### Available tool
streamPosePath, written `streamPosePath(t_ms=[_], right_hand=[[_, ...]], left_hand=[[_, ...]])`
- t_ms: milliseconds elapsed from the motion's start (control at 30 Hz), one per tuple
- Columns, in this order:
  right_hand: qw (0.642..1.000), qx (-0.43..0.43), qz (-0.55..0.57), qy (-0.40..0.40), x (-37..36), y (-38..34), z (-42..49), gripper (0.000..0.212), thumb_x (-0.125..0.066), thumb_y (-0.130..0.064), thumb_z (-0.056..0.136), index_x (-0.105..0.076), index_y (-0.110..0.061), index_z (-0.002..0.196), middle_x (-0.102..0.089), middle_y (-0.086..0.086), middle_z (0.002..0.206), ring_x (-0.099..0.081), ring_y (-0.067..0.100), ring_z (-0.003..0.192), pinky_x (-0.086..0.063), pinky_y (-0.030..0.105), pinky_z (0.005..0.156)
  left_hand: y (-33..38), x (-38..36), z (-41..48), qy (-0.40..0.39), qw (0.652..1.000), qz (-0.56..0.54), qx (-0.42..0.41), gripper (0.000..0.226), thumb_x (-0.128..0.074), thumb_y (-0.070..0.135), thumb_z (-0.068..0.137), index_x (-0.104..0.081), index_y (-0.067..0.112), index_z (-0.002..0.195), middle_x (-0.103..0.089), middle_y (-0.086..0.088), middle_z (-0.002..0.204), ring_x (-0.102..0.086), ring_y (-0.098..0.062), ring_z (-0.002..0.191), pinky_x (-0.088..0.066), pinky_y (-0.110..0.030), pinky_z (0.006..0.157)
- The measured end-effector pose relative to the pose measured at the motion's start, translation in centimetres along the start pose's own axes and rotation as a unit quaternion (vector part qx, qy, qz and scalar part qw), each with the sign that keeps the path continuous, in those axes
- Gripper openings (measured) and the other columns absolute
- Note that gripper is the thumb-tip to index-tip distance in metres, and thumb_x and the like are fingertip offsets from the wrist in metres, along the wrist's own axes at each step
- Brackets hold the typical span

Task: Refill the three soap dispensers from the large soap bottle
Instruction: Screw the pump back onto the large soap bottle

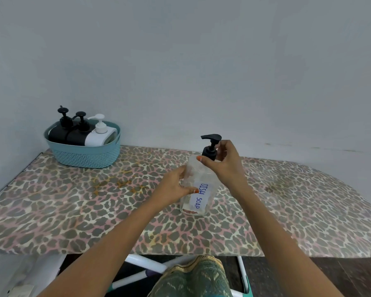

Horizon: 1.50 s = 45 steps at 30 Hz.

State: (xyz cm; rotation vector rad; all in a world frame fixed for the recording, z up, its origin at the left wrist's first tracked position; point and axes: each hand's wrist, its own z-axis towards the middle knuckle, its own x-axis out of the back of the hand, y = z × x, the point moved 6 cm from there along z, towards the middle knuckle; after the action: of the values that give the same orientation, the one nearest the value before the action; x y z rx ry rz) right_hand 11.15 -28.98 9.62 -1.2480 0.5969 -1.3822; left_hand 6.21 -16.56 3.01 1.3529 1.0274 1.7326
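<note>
clear plastic bottle [198, 185]: standing upright on the bench, a little right of centre, its white label [199, 196] hand-lettered "dish soap" in blue and facing the camera.
pump: black pump head [211, 144] sits on top of the bottle, nozzle pointing left.
left hand [176, 188]: wrapped around the bottle's left side at mid height, thumb pressed just beside the label, holding the body steady.
right hand [223, 162]: fingers closed around the black collar under the pump head, thumb on the near side, gripping it from the right.
bench [73, 211]: long surface under a leopard-print cover, rounded at the right end, with a few orange-brown stains left of the bottle.
basket [84, 155]: teal woven-look plastic, back left corner of the bench against the wall, well apart from the bottle.
in the basket: two black dispensers [66, 135] with black pumps on the left, one white dispenser [100, 135] with a white pump on the right, packed side by side and touching.
fill levels: cannot tell for the opaque three; the clear bottle looks close to empty.
wall [201, 61]: plain pale grey behind it all.
</note>
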Motion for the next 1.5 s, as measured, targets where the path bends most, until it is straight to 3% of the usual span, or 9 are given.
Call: streamPosePath(t_ms=[167,267,433,600,867,1033,1167,1333,1500], right_hand=[[0.989,0.013,0.003,-0.147,-0.5,-1.0,-0.7,0.036,-0.059,-0.015,0.089,-0.043,-0.036,0.113,-0.049,-0.011,0.118,-0.047,0.008,0.116,-0.036,0.024,0.095],[0.979,0.006,0.034,-0.201,0.0,-0.9,-0.5,0.035,-0.052,-0.005,0.092,-0.05,-0.024,0.121,-0.057,-0.005,0.123,-0.049,0.011,0.123,-0.039,0.033,0.104],[0.995,0.017,-0.015,-0.101,-0.1,-0.9,0.0,0.025,-0.064,-0.005,0.084,-0.054,-0.017,0.103,-0.057,0.006,0.112,-0.057,0.016,0.098,-0.047,0.03,0.093],[0.999,0.006,-0.05,0.018,0.0,-0.2,0.2,0.045,-0.079,-0.025,0.07,-0.05,-0.014,0.102,-0.054,0.009,0.106,-0.053,0.014,0.085,-0.041,0.01,0.068],[0.974,-0.01,0.027,-0.223,0.0,-1.3,-0.5,0.041,-0.05,-0.004,0.092,-0.045,-0.02,0.13,-0.05,-0.008,0.128,-0.045,0.006,0.122,-0.039,0.022,0.102],[0.994,-0.017,0.014,-0.103,0.4,-0.7,0.1,0.03,-0.068,-0.005,0.08,-0.058,-0.012,0.108,-0.061,-0.002,0.104,-0.06,0.005,0.09,-0.049,0.014,0.086],[1.0,0.0,-0.028,0.002,0.2,-0.3,0.2,0.042,-0.079,-0.021,0.07,-0.058,-0.01,0.104,-0.057,0.006,0.107,-0.057,0.005,0.082,-0.042,0.0,0.066],[0.991,0.005,0.001,-0.136,0.0,-0.9,-0.2,0.033,-0.064,-0.013,0.085,-0.052,-0.021,0.115,-0.056,-0.005,0.12,-0.053,0.005,0.106,-0.043,0.023,0.099],[0.984,-0.012,0.025,-0.173,0.1,-1.1,-0.2,0.027,-0.054,-0.002,0.09,-0.055,-0.018,0.112,-0.061,-0.004,0.11,-0.057,0.009,0.108,-0.044,0.029,0.101]], left_hand=[[0.0,-0.1,0.0,-0.007,1.0,-0.015,-0.001,0.05,-0.075,0.009,0.072,-0.054,0.013,0.117,-0.058,0.008,0.105,-0.052,-0.003,0.099,-0.046,-0.011,0.078],[-0.2,-0.1,0.1,-0.009,1.0,-0.015,0.004,0.05,-0.075,0.009,0.071,-0.054,0.013,0.116,-0.058,0.007,0.107,-0.052,-0.004,0.101,-0.047,-0.022,0.087],[-0.2,-0.1,0.1,0.0,1.0,0.003,0.001,0.051,-0.076,0.01,0.072,-0.054,0.012,0.118,-0.056,0.01,0.106,-0.05,-0.002,0.1,-0.042,-0.017,0.083],[-0.6,-0.2,0.3,0.004,1.0,0.004,0.007,0.053,-0.078,0.012,0.07,-0.055,0.012,0.117,-0.062,-0.002,0.116,-0.056,-0.01,0.108,-0.045,-0.022,0.088],[-0.4,-0.1,0.1,0.001,1.0,-0.007,0.005,0.054,-0.076,0.01,0.071,-0.053,0.01,0.119,-0.06,-0.003,0.12,-0.05,-0.005,0.103,-0.045,-0.022,0.088],[-0.4,-0.1,0.0,0.003,1.0,0.0,0.008,0.055,-0.076,0.011,0.071,-0.053,0.01,0.12,-0.06,-0.005,0.121,-0.053,-0.01,0.108,-0.046,-0.025,0.09],[-0.2,-0.1,0.0,0.003,1.0,0.012,0.007,0.056,-0.075,0.012,0.073,-0.051,0.01,0.123,-0.059,-0.003,0.121,-0.049,-0.004,0.102,-0.042,-0.018,0.085],[-0.4,-0.1,0.1,-0.001,1.0,0.008,0.007,0.056,-0.075,0.012,0.072,-0.051,0.011,0.123,-0.059,-0.005,0.123,-0.051,-0.007,0.106,-0.044,-0.02,0.087],[-0.5,-0.2,0.2,-0.001,1.0,0.0,0.004,0.055,-0.075,0.009,0.072,-0.052,0.011,0.122,-0.06,-0.004,0.122,-0.052,-0.008,0.106,-0.044,-0.02,0.086]])
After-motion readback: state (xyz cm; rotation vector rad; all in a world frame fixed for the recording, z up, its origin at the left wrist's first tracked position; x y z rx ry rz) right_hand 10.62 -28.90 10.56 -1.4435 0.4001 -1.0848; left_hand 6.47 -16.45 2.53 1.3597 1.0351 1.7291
